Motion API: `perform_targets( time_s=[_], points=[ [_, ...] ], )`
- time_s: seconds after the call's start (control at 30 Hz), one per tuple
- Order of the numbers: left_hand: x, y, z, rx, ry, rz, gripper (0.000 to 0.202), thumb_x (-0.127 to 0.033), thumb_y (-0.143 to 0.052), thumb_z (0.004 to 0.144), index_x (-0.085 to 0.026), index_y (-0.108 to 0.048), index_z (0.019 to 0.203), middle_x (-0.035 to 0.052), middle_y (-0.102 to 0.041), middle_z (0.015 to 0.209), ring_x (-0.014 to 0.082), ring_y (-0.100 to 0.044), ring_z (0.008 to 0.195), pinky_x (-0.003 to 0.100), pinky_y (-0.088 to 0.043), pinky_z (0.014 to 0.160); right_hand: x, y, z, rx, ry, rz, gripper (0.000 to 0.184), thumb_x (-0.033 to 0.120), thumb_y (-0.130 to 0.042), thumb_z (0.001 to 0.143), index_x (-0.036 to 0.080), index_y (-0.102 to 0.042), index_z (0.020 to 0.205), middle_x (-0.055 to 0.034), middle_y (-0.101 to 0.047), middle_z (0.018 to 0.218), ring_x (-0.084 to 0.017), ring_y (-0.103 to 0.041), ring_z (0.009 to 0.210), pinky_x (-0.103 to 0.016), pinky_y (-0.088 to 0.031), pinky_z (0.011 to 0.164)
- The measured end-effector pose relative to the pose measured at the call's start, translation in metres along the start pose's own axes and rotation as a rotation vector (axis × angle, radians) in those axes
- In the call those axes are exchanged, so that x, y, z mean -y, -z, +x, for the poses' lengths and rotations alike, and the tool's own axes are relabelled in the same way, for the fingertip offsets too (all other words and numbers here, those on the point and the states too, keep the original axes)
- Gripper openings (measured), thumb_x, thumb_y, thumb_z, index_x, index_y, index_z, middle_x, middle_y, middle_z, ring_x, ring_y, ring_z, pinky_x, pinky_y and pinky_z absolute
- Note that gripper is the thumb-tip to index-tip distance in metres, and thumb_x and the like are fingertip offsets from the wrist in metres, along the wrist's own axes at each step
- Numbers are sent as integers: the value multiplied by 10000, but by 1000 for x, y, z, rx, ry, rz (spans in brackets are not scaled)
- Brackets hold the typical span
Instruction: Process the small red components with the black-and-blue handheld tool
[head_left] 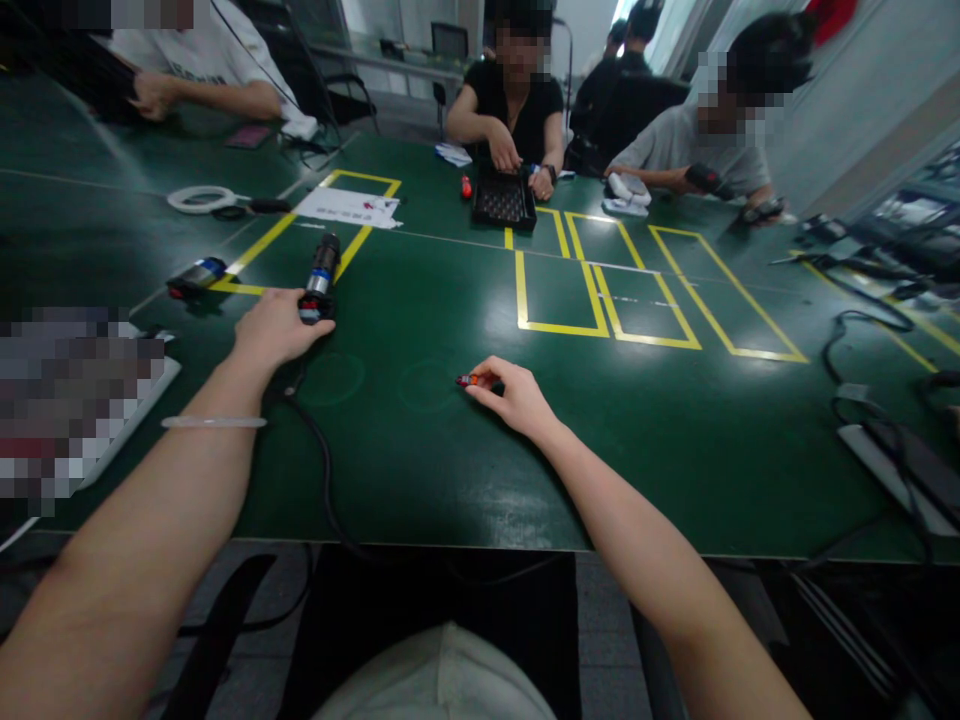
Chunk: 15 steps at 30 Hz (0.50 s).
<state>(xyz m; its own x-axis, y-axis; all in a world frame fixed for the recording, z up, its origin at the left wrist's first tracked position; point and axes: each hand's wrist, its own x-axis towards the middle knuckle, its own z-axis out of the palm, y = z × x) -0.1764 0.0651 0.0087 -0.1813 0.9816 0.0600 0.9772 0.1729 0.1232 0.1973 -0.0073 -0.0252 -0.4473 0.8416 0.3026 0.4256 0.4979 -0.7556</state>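
My left hand (274, 325) is closed around the lower end of a black cylindrical device (322, 265) with a blue band. Its exact kind is unclear to me. It leans away from me at the near edge of a yellow taped outline. Some of my fingers are hidden behind the device's end. Between thumb and fingertips, my right hand (514, 395) pinches a small red, orange and dark piece (466, 381), low over the green table (480, 470). Most of that piece shows, but it is too small to name.
Left of my left hand lies a similar blue-and-black cylinder (196, 278). A white ring-shaped tool (201, 200) and a paper sheet (349, 208) lie beyond. A black cable (326, 450) runs to the near edge. Across the table, a person handles a black tray (504, 197).
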Motion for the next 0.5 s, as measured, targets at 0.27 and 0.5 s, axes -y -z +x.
perform_targets(
  time_s=[0.27,0.5],
  points=[
    [-46,-12,-21,-8,-180,-78,730,-541,-667,832,-132,-532,1422,207,-523,1399,412,-577,1211,507,-498,957,-4,-2,0,-18,33,22,113,294,-670,900,189,-636,928,-13,-675,825,-144,-632,747,-275,-487,729],
    [-96,-12,-57,30,-345,-66,689,-530,-627,842,-168,-514,1417,164,-523,1407,360,-608,1180,420,-525,910,-6,-2,0,-28,7,-2,111,294,-668,898,194,-631,931,-15,-675,846,-148,-630,764,-288,-494,761]
  ],
)
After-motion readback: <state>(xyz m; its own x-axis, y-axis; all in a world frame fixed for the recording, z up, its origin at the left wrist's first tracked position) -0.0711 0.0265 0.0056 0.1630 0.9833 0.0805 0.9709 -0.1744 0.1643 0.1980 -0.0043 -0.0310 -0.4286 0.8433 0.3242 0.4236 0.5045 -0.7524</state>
